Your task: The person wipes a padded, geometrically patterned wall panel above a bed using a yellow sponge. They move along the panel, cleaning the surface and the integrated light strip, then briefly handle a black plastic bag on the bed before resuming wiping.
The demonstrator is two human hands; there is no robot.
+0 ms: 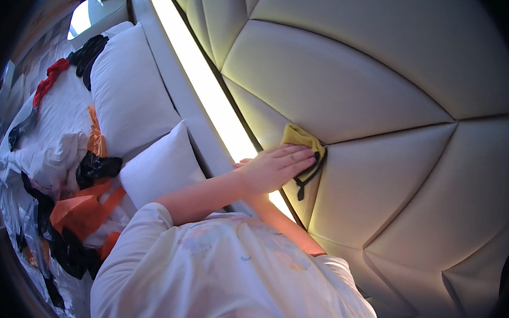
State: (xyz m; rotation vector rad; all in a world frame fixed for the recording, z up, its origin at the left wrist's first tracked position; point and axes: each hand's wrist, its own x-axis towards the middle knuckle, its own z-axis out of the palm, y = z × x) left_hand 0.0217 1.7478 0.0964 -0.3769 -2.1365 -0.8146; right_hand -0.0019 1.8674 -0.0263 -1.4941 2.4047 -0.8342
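Observation:
My left hand point(276, 167) reaches across to the right, fingers together and flat on a folded yellow cloth point(301, 136) with a dark edge and a dark loop hanging from it. The cloth lies against a padded, cream upholstered wall panel point(384, 180), near where several seams meet. My right forearm passes behind the left one. Of my right hand point(242, 162), only a few fingertips show, beside a bright light strip point(206, 95); the rest is hidden, so I cannot tell what it holds.
Left of the strip runs a pale ledge point(172, 71). White pillows point(127, 90) lean beside it on a bed with rumpled white bedding point(65, 147). Orange bags point(81, 212), black plastic bags point(99, 167), a red cloth point(51, 79) and dark cloth point(88, 57) lie there.

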